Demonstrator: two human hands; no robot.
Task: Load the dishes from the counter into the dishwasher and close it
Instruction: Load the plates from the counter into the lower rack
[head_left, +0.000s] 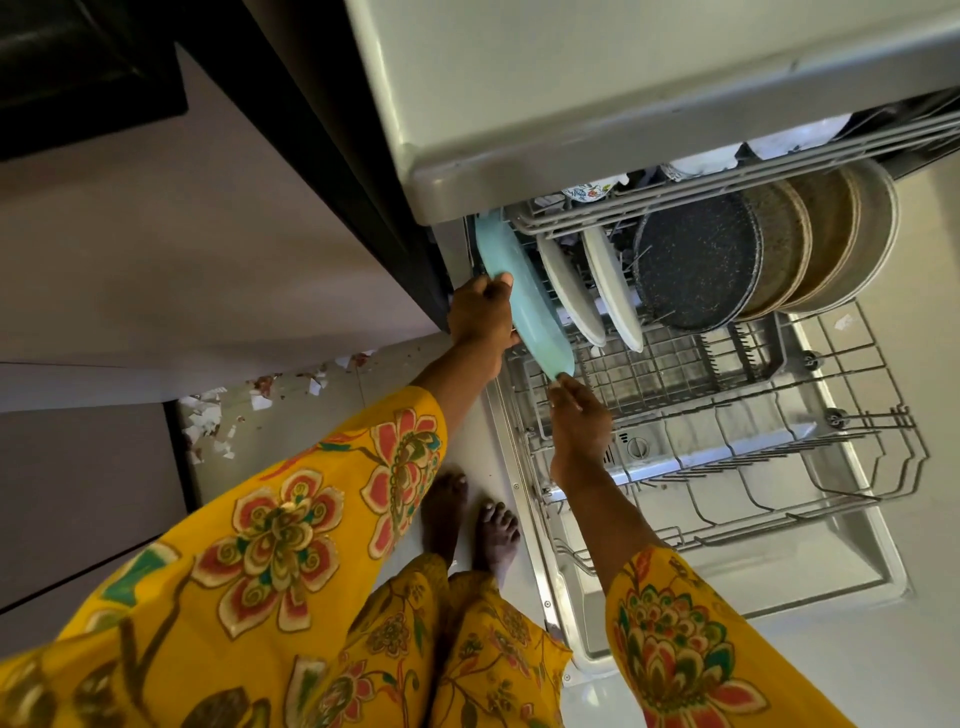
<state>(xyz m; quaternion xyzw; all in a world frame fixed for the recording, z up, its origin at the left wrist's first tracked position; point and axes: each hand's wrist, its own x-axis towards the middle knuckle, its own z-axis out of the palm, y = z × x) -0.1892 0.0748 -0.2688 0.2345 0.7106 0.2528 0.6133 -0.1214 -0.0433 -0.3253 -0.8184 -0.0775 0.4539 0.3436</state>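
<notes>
The person leans forward with both arms stretched out toward the blue plate (519, 291). The left hand (480, 317) is at the far left side of the plate. Its fingers curl round the plate's edge and the thumb lies on top. The left arm is nearly straight, and a yellow flowery sleeve (291, 519) covers it down to the forearm. The right hand (579, 410) is at the near end of the plate, with its fingertips pinching the rim. The right arm is straight too, with the same kind of sleeve on the upper part. 2 bare feet (467, 525) stand below the plate, close together.
</notes>
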